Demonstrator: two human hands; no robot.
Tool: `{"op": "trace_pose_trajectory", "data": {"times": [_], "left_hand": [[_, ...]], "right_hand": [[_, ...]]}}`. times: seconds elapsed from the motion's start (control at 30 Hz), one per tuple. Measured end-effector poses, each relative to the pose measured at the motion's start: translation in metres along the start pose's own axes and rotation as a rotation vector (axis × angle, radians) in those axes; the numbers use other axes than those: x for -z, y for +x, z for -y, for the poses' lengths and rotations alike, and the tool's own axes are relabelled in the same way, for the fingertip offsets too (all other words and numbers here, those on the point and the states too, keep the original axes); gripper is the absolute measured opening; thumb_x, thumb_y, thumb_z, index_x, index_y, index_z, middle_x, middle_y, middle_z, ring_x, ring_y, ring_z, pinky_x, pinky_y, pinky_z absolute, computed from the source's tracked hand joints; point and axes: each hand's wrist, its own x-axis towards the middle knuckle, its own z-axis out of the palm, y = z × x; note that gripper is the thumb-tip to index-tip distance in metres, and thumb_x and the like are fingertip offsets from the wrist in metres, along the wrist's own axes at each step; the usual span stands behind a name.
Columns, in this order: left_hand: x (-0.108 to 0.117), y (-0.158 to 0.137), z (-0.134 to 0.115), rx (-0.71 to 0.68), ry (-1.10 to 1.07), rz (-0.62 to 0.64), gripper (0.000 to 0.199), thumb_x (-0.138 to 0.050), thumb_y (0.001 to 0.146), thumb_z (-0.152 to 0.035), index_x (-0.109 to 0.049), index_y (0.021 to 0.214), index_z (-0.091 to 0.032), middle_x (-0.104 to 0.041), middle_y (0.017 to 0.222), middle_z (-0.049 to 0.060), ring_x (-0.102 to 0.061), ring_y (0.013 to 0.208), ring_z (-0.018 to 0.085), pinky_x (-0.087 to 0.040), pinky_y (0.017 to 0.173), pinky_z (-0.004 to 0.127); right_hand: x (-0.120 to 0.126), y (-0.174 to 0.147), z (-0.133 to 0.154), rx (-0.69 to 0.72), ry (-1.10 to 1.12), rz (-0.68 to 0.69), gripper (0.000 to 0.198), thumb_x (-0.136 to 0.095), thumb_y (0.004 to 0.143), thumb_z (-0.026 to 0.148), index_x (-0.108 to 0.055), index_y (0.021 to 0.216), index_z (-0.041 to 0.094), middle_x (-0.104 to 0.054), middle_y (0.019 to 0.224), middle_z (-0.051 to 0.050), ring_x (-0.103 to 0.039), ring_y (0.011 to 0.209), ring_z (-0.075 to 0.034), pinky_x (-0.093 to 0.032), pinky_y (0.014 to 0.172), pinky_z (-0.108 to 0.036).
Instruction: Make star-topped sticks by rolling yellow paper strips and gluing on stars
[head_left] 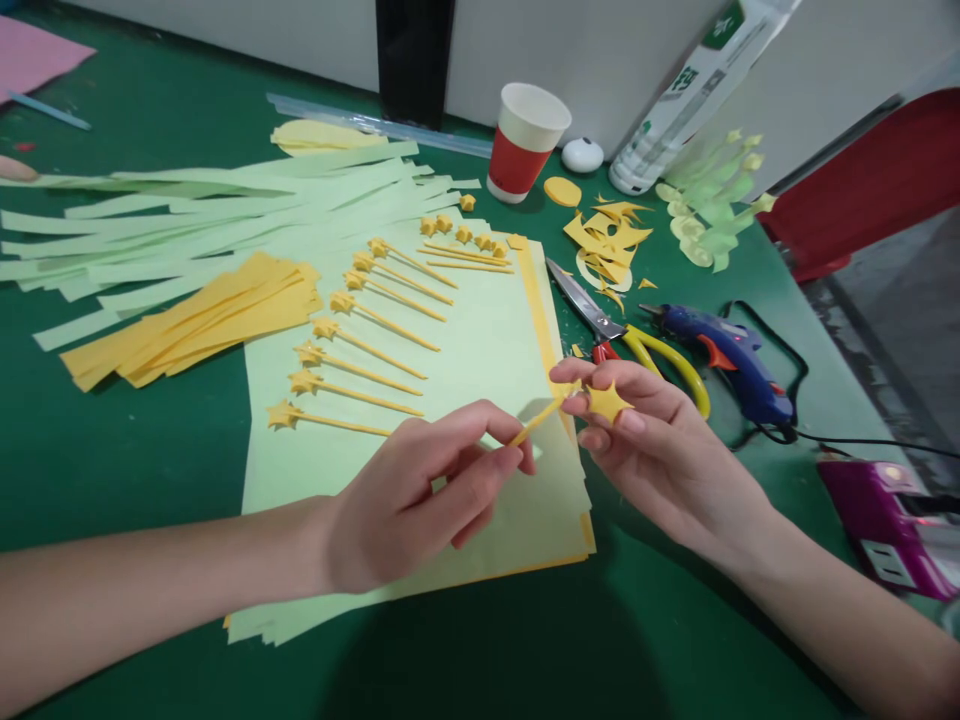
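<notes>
My left hand [431, 490] pinches a thin yellow paper stick [536, 422] between thumb and forefinger. At the stick's upper right end, my right hand [660, 450] holds a yellow paper star [609, 402] between its fingers. The stick's tip is close to the star; whether they touch I cannot tell. Both hands are above a stack of pale green paper [495, 340]. On that stack lies a row of several finished star-topped sticks [371, 377], with small loose stars [465, 235] and bare sticks [469, 267] beyond them.
Scissors [589, 300] and a blue glue gun [731, 365] lie at the right, near a purple power socket [885, 530]. Yellow scraps [611, 240] and a paper cup [517, 160] stand behind. Green strips [225, 215] and yellow strips [202, 315] cover the left. Another person's fingertip [16, 170] shows at the left edge.
</notes>
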Motion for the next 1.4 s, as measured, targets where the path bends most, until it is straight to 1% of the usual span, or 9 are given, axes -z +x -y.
{"op": "trace_pose_trajectory", "data": {"times": [0.13,0.23,0.43,0.53,0.63,0.73,1.03,1.17,1.4], "left_hand": [[0.000,0.000,0.000,0.002,0.000,0.008,0.017,-0.034,0.085,-0.026,-0.047,0.078,-0.017,-0.037,0.042,-0.010,-0.034,0.036,0.006,-0.030,0.043,0.020],[0.000,0.000,0.000,-0.001,-0.012,0.000,0.017,-0.034,0.085,-0.025,-0.048,0.079,-0.017,-0.037,0.042,-0.010,-0.033,0.036,0.006,-0.029,0.042,0.019],[-0.001,0.000,0.001,-0.006,-0.013,-0.011,0.016,-0.035,0.085,-0.025,-0.048,0.078,-0.017,-0.037,0.042,-0.010,-0.033,0.036,0.005,-0.027,0.041,0.018],[-0.001,0.000,0.000,-0.009,-0.002,-0.007,0.017,-0.035,0.086,-0.025,-0.047,0.078,-0.017,-0.037,0.041,-0.010,-0.033,0.036,0.005,-0.028,0.041,0.018],[0.000,0.000,0.000,-0.011,0.005,-0.004,0.017,-0.034,0.086,-0.026,-0.047,0.078,-0.017,-0.038,0.041,-0.010,-0.033,0.036,0.005,-0.029,0.042,0.018],[-0.001,0.000,0.000,-0.001,0.000,-0.010,0.017,-0.034,0.085,-0.026,-0.047,0.078,-0.017,-0.038,0.041,-0.009,-0.033,0.036,0.005,-0.029,0.042,0.018],[-0.001,0.001,-0.002,0.052,0.000,-0.004,0.016,-0.036,0.084,-0.026,-0.047,0.078,-0.017,-0.039,0.043,-0.008,-0.034,0.036,0.006,-0.027,0.041,0.019],[-0.001,0.001,-0.004,0.075,-0.018,0.006,0.015,-0.038,0.083,-0.028,-0.048,0.077,-0.017,-0.038,0.042,-0.008,-0.033,0.036,0.006,-0.025,0.040,0.020],[-0.002,0.001,-0.003,0.088,-0.036,0.016,0.015,-0.039,0.083,-0.027,-0.049,0.077,-0.017,-0.037,0.043,-0.008,-0.033,0.037,0.006,-0.025,0.039,0.019]], "right_hand": [[0.000,0.002,0.002,0.024,0.011,-0.003,0.009,-0.071,0.068,0.021,-0.067,0.074,0.026,-0.065,0.084,0.005,-0.061,0.071,-0.004,-0.050,0.059,-0.008],[0.000,0.003,0.003,0.030,-0.003,-0.052,0.015,-0.076,0.059,0.021,-0.066,0.070,0.025,-0.059,0.070,0.006,-0.054,0.059,-0.002,-0.046,0.052,-0.008],[0.001,0.004,0.001,0.061,-0.109,-0.156,0.015,-0.073,0.059,0.015,-0.069,0.069,0.026,-0.054,0.074,0.006,-0.044,0.048,0.001,-0.040,0.041,-0.009],[0.003,0.004,0.001,0.052,-0.095,-0.176,0.013,-0.073,0.061,0.017,-0.069,0.069,0.027,-0.057,0.082,0.005,-0.051,0.053,0.000,-0.047,0.048,-0.010],[0.003,0.005,0.003,0.018,-0.061,-0.166,0.012,-0.070,0.068,0.022,-0.070,0.079,0.027,-0.061,0.093,0.003,-0.060,0.070,-0.003,-0.051,0.061,-0.008],[0.002,0.004,0.006,-0.003,-0.034,-0.133,0.013,-0.065,0.074,0.024,-0.070,0.086,0.027,-0.063,0.095,0.002,-0.062,0.078,-0.005,-0.051,0.061,-0.007],[-0.001,-0.002,0.004,0.097,-0.175,-0.120,0.014,-0.062,0.077,0.022,-0.069,0.087,0.028,-0.064,0.085,0.001,-0.062,0.076,-0.009,-0.053,0.062,-0.015],[-0.001,-0.004,0.001,0.141,-0.294,-0.144,0.014,-0.062,0.077,0.025,-0.067,0.089,0.030,-0.063,0.089,0.001,-0.059,0.072,-0.010,-0.051,0.062,-0.020],[-0.001,-0.010,0.000,0.169,-0.415,-0.180,0.013,-0.060,0.079,0.027,-0.064,0.091,0.032,-0.061,0.092,0.003,-0.055,0.069,-0.008,-0.046,0.059,-0.019]]}}
